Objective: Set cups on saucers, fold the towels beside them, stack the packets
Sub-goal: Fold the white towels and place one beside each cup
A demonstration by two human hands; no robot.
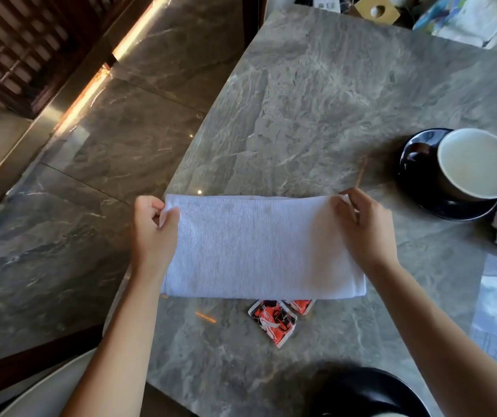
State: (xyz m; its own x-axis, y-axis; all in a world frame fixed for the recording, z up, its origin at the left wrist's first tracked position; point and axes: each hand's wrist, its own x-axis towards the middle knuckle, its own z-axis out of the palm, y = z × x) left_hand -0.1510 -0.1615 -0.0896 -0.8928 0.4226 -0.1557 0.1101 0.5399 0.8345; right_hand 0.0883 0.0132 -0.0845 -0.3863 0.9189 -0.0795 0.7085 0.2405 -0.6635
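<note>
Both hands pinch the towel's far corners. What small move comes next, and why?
Probably draw both corners back to the near edge, halving the towel. The left hand and right hand each pinch a far corner, the towel lies flat and wide, and the cup already sits on its saucer.

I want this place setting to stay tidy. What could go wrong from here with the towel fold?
The towel overlaps one of the two packets; folding it nearer could drag or bury them.
The right hand pinches a corner near the cup on its saucer; a wide sweep might knock it.
The left hand pinches its corner by the table edge, where cloth could slide off.
</note>
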